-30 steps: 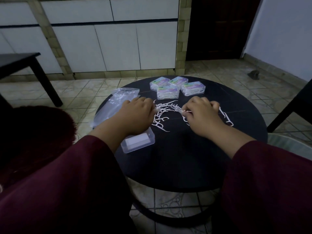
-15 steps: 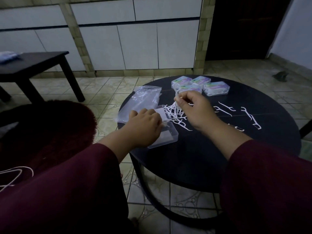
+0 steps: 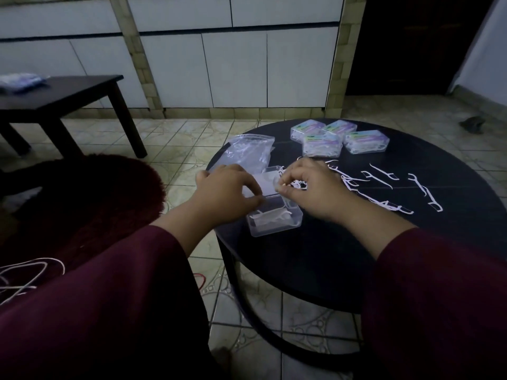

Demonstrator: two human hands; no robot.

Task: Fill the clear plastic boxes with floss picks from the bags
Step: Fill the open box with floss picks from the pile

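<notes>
An open clear plastic box (image 3: 274,220) lies at the left edge of the round black table (image 3: 356,242), with a few white floss picks (image 3: 270,215) inside. My left hand (image 3: 227,193) grips the box's raised lid. My right hand (image 3: 312,187) pinches a bunch of floss picks just above the box's far end. Loose floss picks (image 3: 384,187) lie scattered on the table to the right. A clear bag (image 3: 247,154) lies behind my left hand. Several closed, filled boxes (image 3: 337,138) stand at the table's far side.
A dark low table (image 3: 68,97) with a bag on it stands at the far left. A dark red furry cushion (image 3: 82,204) lies left of the round table. White cord (image 3: 24,278) lies at the lower left. The floor is tiled.
My right hand has come down to the box with picks, and a few picks now lie inside. My left hand has shifted onto the lid. The view has swung left.
</notes>
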